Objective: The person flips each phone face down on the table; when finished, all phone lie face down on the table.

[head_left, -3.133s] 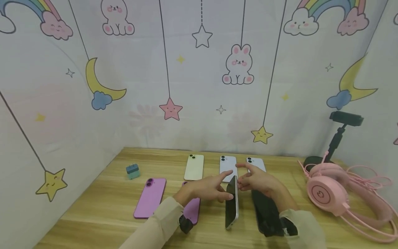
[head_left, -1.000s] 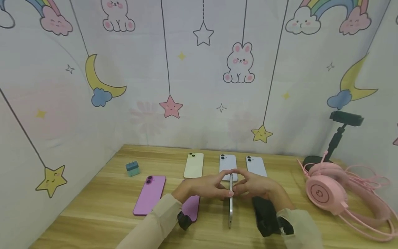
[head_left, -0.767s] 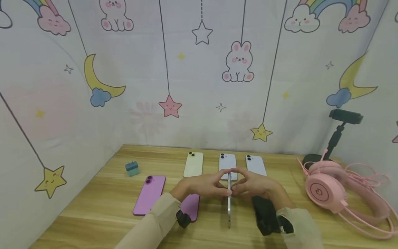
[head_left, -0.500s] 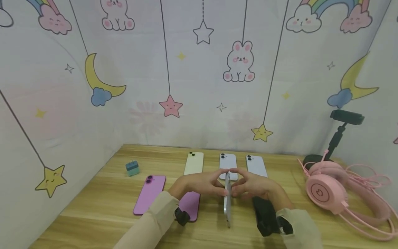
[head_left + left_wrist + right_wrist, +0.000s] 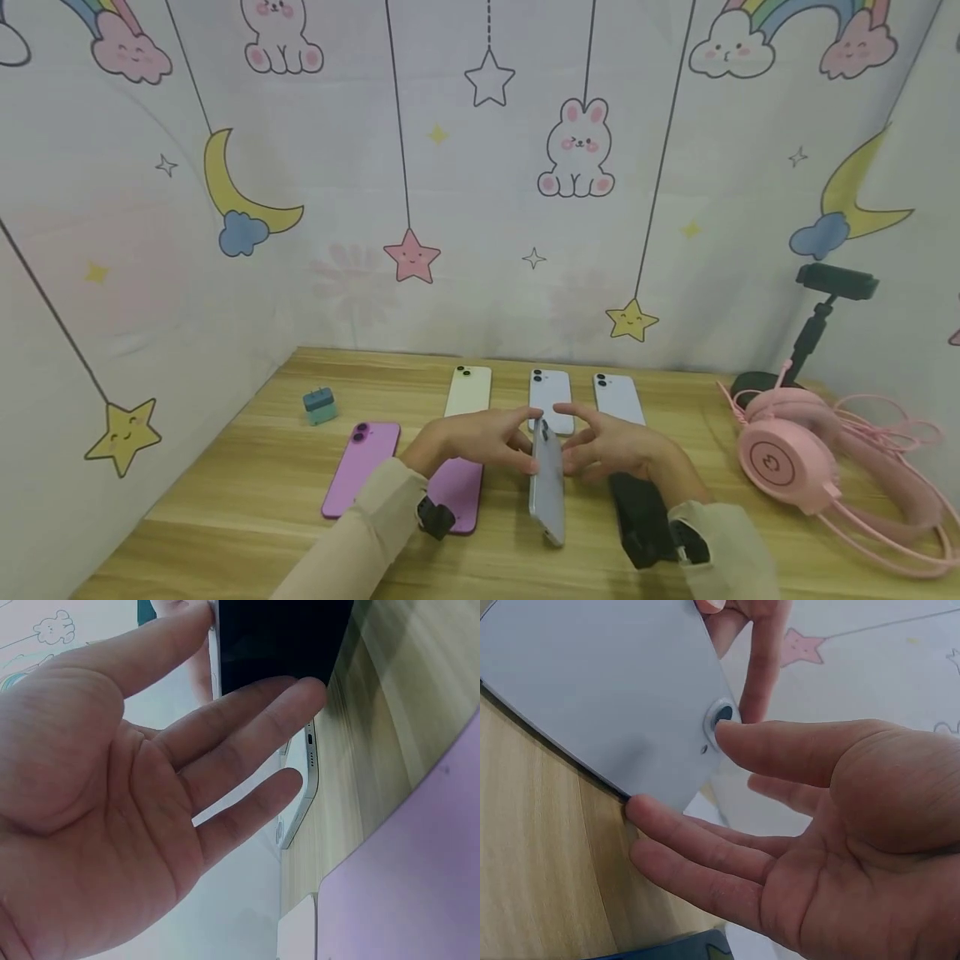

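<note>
A light grey smartphone [image 5: 549, 492] leans on its long edge on the wooden table [image 5: 247, 500], its back and camera turned to the right. My left hand [image 5: 483, 437] holds its upper edge between thumb and forefinger. In the left wrist view the other fingers spread over the dark screen [image 5: 281, 641]. My right hand [image 5: 618, 446] is beside the phone's back with loosely extended fingers. In the right wrist view its thumb overlaps the camera lens [image 5: 721, 714], and a fingertip is right at the phone's lower edge.
Two purple phones [image 5: 362, 467] lie left, one partly under my left wrist. A cream phone [image 5: 470, 390] and two white phones [image 5: 551, 398] line the back. A black flat object [image 5: 637, 521] lies below my right hand. Pink headphones [image 5: 787, 450], black stand [image 5: 813, 333] and teal block [image 5: 320, 406] stand around.
The phone has rotated from showing its dark screen, through edge-on, to showing its back. The two forefingers, touching a second ago, are now apart; the left hand has shifted slightly left.
</note>
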The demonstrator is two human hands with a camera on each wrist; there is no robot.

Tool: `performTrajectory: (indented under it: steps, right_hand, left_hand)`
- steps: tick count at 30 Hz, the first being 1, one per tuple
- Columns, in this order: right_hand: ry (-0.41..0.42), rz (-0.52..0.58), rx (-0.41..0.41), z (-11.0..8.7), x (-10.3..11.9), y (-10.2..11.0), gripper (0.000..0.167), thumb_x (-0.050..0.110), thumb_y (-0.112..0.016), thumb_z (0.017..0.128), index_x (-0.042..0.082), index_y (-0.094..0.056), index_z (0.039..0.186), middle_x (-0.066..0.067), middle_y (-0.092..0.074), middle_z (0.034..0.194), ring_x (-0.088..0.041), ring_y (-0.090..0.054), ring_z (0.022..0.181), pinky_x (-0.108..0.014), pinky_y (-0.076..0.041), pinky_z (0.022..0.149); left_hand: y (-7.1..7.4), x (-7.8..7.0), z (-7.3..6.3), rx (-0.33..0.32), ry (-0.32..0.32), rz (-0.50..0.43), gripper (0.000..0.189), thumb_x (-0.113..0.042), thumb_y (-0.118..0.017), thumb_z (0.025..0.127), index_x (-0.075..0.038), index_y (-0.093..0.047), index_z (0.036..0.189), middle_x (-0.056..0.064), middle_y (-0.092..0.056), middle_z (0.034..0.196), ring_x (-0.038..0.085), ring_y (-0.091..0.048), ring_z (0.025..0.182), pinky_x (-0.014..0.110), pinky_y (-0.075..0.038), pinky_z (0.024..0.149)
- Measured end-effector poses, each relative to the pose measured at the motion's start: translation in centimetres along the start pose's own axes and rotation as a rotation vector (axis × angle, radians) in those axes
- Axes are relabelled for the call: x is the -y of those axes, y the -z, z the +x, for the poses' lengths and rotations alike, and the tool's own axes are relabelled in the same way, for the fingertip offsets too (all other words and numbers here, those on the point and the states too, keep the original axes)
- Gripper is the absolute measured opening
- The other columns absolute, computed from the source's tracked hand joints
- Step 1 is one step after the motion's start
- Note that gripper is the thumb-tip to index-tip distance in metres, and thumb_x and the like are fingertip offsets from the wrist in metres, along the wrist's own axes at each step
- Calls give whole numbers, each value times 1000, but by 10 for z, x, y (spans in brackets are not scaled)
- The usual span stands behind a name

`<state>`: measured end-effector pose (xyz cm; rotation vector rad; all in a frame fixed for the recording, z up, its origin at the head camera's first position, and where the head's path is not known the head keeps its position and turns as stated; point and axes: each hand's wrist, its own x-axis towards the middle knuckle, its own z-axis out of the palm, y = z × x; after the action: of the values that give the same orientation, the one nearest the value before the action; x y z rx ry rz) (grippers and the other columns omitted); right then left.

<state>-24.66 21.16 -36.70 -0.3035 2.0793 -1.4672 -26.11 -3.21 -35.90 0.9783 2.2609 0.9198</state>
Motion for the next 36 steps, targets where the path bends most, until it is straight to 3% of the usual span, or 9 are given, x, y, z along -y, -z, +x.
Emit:
performTrajectory:
  steps: [7, 16, 25, 36]
  right_hand:
    - [-5, -14, -15, -2, 0, 2, 81, -1, -66, 93, 10, -19, 159, -25, -58, 129, -32, -66, 102, -53, -52, 89]
    - [-23, -41, -41, -2, -1, 5, 78, -1, -64, 94, 12, -22, 159, -23, -60, 126, -30, -67, 99, -51, -53, 87]
    - [-37, -71, -67, -1, 0, 6, 74, 0, -64, 94, 14, -27, 158, -23, -57, 127, -28, -66, 97, -49, -54, 84]
    - [-65, -79, -70, -2, 0, 6, 71, -2, -63, 93, 15, -32, 156, -23, -54, 125, -28, -66, 95, -48, -55, 81]
  left_hand:
    - [0, -1, 1, -8, 16, 75, 84, -31, -70, 96, -2, -20, 157, 1, -72, 118, 5, -61, 114, 27, -42, 101]
    - [-2, 2, 3, 2, 9, 115, 87, -28, -71, 95, 4, -19, 156, -12, -70, 92, 0, -59, 89, 23, -43, 90]
    - [-6, 8, 7, 37, 39, 48, 88, -20, -72, 94, 5, -15, 157, 3, -72, 81, 6, -58, 72, 21, -41, 79]
    - [-13, 14, 11, 50, 61, 41, 89, -20, -74, 92, 3, -17, 157, 2, -66, 70, 8, -55, 62, 19, -40, 65]
